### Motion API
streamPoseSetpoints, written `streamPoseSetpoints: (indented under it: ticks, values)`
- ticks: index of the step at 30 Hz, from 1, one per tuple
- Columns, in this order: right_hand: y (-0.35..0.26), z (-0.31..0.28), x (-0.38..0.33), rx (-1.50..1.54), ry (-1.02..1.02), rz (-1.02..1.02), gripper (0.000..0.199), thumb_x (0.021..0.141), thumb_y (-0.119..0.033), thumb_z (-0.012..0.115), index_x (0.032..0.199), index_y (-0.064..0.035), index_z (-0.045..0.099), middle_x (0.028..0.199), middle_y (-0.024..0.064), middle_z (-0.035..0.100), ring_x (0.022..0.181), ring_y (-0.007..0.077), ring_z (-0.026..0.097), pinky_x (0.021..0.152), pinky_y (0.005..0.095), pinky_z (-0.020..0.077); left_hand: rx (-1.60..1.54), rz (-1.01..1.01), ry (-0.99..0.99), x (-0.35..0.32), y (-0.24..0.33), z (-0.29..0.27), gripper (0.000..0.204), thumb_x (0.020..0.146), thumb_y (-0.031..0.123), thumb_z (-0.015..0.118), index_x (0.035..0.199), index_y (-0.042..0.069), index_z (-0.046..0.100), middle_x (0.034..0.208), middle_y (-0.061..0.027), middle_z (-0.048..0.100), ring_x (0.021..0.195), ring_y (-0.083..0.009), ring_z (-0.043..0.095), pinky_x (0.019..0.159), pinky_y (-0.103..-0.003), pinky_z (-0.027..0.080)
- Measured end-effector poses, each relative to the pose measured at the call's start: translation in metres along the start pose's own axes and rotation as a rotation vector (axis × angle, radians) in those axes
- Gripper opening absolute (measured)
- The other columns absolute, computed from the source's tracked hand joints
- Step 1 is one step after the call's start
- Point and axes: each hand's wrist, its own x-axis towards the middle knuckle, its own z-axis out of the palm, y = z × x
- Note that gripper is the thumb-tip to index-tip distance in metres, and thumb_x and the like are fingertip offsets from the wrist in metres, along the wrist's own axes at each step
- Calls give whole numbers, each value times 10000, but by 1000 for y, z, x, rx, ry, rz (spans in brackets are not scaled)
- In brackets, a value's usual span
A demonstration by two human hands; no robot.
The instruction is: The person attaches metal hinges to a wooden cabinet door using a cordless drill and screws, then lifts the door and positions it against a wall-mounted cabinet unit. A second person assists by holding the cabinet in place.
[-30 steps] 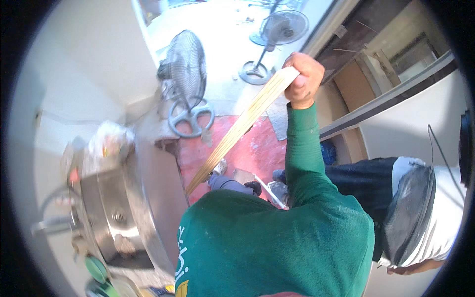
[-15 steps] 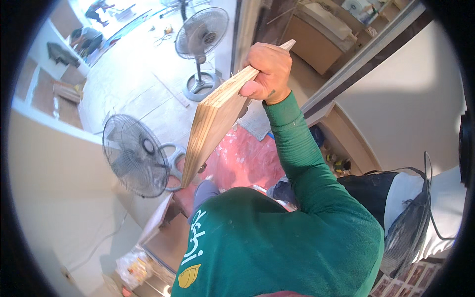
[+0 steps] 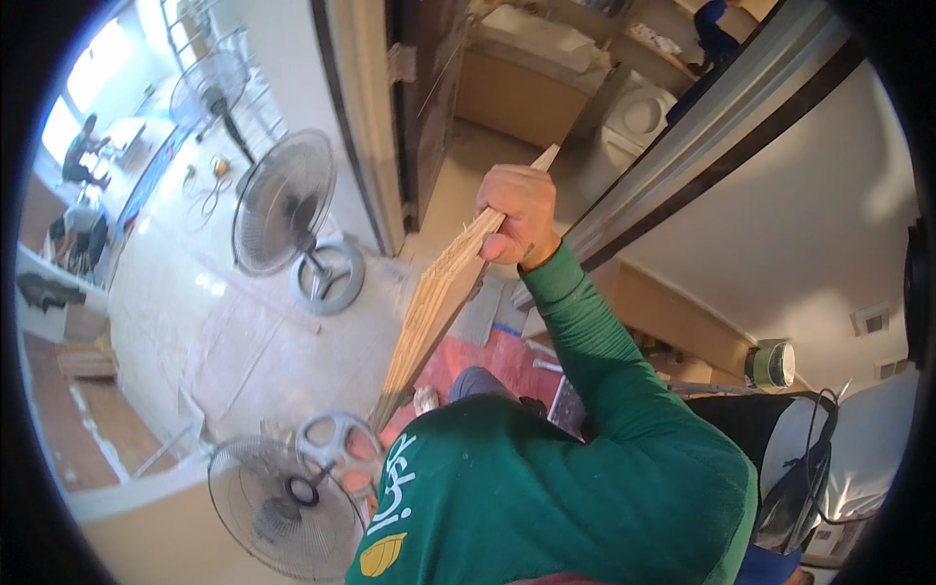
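Note:
My right hand [image 3: 520, 214] is closed around the upper part of a thick wooden board [image 3: 437, 304], its thumb lying on the near side and the other fingers over the top edge. The layered pale edge of the board faces up and to the left. It slants from the hand down toward my chest, where its low end passes beside my green shirt [image 3: 546, 478]. My left hand does not show; the board and my body cover that area. Below the board is a patch of red floor [image 3: 468, 361] with part of my foot [image 3: 426, 398].
Standing fans are at the left: one ahead [image 3: 286, 205], one low and close [image 3: 283, 512], another farther back. Two people crouch at the far left. Past the doorway frame [image 3: 366, 136] are a toilet [image 3: 639, 115] and a blue-sleeved person [image 3: 717, 39]. A can [image 3: 772, 364] sits at right.
My view has turned to the right, and the fans have shifted left in the picture. The board has come along in my right hand and now appears more edge-on. The toilet has come into view.

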Motion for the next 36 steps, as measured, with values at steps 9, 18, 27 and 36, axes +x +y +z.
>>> streamPoseSetpoints:
  ticks: [9,18,27,36]
  values:
    - [200,-28,12,-80,98,53,768,945,-788,498,643,-83,527,590,77,498,511,299,543,479,377,400,73,302,-66,162,326,-5,353,900,347,686,1092,57,746,879,-128,752,789,-308,705,762,-446,548]
    - [386,-112,67,-268,205,77,812,942,-832,437,631,-91,552,597,63,543,514,262,565,483,360,405,194,302,-151,217,500,15,337,909,336,682,1094,60,743,873,-123,751,775,-304,703,752,-446,549]
    - [515,-197,96,-418,401,94,882,940,-856,389,653,-42,568,598,81,506,524,264,525,505,388,374,248,94,-106,256,490,-49,322,917,325,679,1095,64,739,866,-119,750,761,-301,700,741,-447,551]
    - [606,-262,107,-677,525,246,993,930,-907,308,683,16,579,592,53,540,542,166,540,507,296,363,217,80,-156,316,590,-38,306,926,313,675,1097,67,736,860,-115,749,748,-298,698,730,-448,552]
